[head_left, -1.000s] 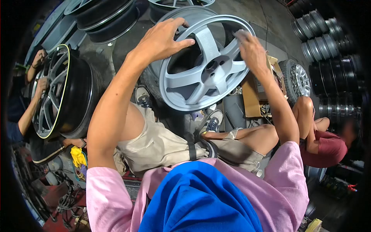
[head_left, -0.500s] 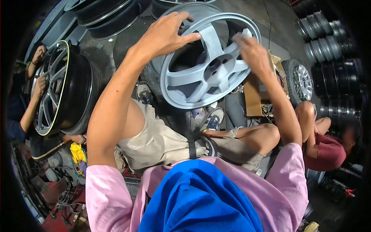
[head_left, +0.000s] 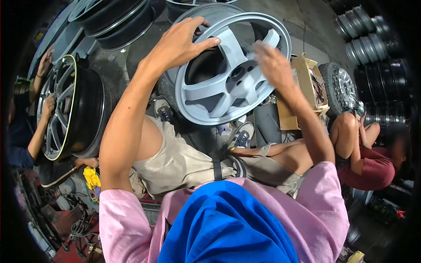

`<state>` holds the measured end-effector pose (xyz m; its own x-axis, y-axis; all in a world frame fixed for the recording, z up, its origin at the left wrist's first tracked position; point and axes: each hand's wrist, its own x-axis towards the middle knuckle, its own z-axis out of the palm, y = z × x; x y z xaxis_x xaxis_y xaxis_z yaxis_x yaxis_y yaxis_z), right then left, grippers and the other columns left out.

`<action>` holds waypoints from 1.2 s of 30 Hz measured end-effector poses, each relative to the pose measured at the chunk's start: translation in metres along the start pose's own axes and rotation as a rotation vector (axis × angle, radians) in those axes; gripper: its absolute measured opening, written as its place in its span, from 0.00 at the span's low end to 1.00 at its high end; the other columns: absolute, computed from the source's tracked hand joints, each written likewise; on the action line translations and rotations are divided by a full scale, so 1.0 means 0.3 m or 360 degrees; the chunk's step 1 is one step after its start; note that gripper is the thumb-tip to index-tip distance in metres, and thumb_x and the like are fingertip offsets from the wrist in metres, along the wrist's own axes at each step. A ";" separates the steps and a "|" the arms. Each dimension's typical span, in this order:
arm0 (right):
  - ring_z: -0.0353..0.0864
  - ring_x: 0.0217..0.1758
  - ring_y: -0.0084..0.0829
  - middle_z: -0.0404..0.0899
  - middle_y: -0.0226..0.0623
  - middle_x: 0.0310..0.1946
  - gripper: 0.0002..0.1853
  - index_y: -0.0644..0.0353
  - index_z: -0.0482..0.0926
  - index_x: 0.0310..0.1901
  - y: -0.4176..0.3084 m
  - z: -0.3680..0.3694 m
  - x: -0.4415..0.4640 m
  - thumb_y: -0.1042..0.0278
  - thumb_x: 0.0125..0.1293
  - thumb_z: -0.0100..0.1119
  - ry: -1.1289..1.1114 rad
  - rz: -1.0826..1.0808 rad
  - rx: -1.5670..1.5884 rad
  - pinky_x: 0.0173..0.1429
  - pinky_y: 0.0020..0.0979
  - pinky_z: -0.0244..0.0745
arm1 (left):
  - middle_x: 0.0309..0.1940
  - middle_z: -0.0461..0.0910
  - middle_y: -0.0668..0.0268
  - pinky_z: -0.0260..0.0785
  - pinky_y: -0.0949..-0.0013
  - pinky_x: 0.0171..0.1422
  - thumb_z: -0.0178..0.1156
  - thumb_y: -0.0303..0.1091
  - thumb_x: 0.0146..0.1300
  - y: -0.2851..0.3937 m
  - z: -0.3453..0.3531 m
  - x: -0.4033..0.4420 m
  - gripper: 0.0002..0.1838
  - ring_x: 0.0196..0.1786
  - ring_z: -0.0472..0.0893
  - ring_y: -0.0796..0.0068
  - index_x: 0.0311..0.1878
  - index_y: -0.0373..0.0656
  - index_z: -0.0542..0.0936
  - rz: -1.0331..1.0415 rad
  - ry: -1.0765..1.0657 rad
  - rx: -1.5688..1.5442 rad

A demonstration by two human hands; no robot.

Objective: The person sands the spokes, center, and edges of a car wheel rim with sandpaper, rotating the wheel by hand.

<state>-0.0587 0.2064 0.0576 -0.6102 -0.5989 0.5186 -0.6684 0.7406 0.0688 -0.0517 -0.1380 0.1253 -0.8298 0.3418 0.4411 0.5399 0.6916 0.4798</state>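
Observation:
A silver-grey alloy wheel rim [head_left: 204, 90] with broad spokes stands tilted in front of me, between my knees. My left hand [head_left: 182, 41] grips its upper left edge, thumb on the front face and fingers over the far side. Over the spokes on the right is my right hand [head_left: 274, 61], its fingers smeared by motion. Whether anything is under those fingertips I cannot make out. Behind the rim, partly hidden, there is a second grey wheel [head_left: 210, 12].
At left a co-worker's hand [head_left: 49, 105] touches a rim with a yellow-green edge [head_left: 73, 87]. On the right are an open cardboard box [head_left: 287, 114], a tyre with a shiny wheel [head_left: 340, 90], a seated person in a maroon shirt [head_left: 366, 168] and stacked rims [head_left: 379, 83].
My right hand has shifted left and slightly down across the spokes. The rim and my left hand sit slightly further left in view. The left co-worker's upper hand has risen from the rim.

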 end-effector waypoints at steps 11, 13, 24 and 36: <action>0.76 0.36 0.24 0.86 0.37 0.44 0.23 0.60 0.84 0.60 -0.123 -0.128 0.091 0.47 0.83 0.54 0.0216 0.1528 0.2888 0.42 0.29 0.70 | 0.54 0.87 0.49 0.78 0.56 0.57 0.64 0.64 0.75 0.037 -0.009 0.034 0.35 0.51 0.87 0.55 0.64 0.38 0.83 -0.0017 0.0023 -0.0092; 0.78 0.41 0.28 0.85 0.39 0.47 0.22 0.61 0.84 0.57 -0.067 -0.133 0.061 0.50 0.85 0.50 0.0169 0.1489 0.2112 0.44 0.35 0.72 | 0.55 0.86 0.46 0.74 0.51 0.67 0.62 0.63 0.75 0.043 -0.015 0.044 0.34 0.59 0.85 0.43 0.60 0.35 0.84 -0.0032 -0.0001 -0.0206; 0.85 0.47 0.49 0.86 0.43 0.43 0.13 0.61 0.88 0.56 -0.314 0.067 0.255 0.73 0.73 0.64 0.0739 0.0632 0.0883 0.56 0.43 0.75 | 0.43 0.84 0.47 0.73 0.52 0.59 0.55 0.49 0.83 0.054 0.054 0.094 0.23 0.50 0.82 0.42 0.54 0.34 0.83 0.0032 0.0115 -0.0308; 0.87 0.55 0.41 0.88 0.37 0.51 0.20 0.57 0.88 0.59 -0.344 0.073 0.229 0.75 0.64 0.72 0.0923 0.0434 0.0621 0.60 0.41 0.76 | 0.51 0.85 0.46 0.72 0.54 0.65 0.50 0.48 0.85 0.029 0.114 0.145 0.25 0.58 0.83 0.44 0.57 0.34 0.84 -0.0029 0.0159 -0.0355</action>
<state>-0.0411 0.0821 0.0674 -0.5262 -0.0729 0.8473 -0.6936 0.6133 -0.3780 -0.0879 -0.0953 0.1228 -0.8275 0.2584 0.4984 0.5522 0.5354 0.6391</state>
